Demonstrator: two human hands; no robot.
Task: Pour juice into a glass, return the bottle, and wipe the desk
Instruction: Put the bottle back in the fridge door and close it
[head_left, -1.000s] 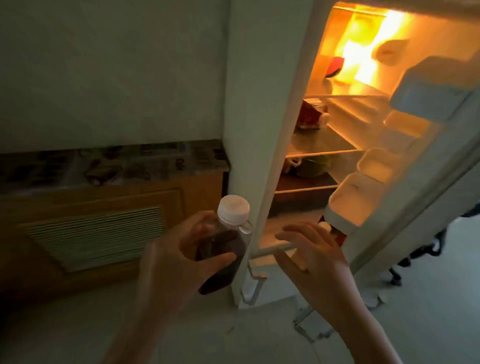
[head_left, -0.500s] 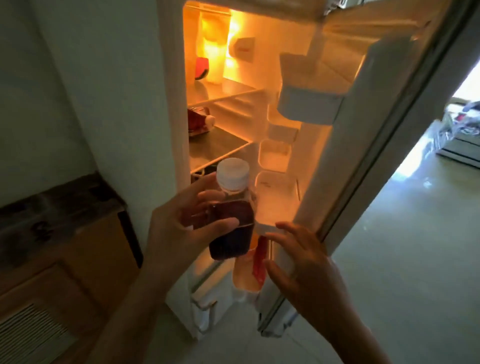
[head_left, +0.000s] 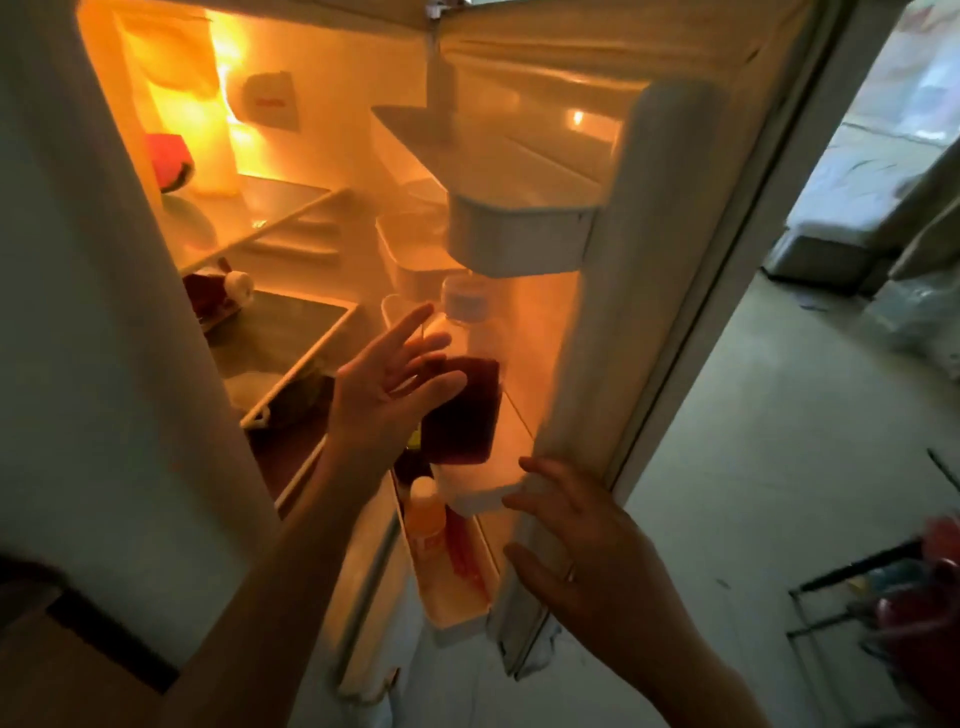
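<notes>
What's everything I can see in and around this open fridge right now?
Juice bottle: one, clear with dark red juice and a pale cap, standing in the middle door shelf.
Orange bottle: one, white cap, in the bottom door shelf.
Upper door bin: one, white, above the juice bottle.
Red item: one, top inner shelf, too blurred to name.
Red bottle: one, white cap, lying on the second inner shelf.
Wire rack: one, dark, on the floor at right.
Left hand: open, fingers spread beside the juice bottle.
Right hand: open, by the door's edge.
</notes>
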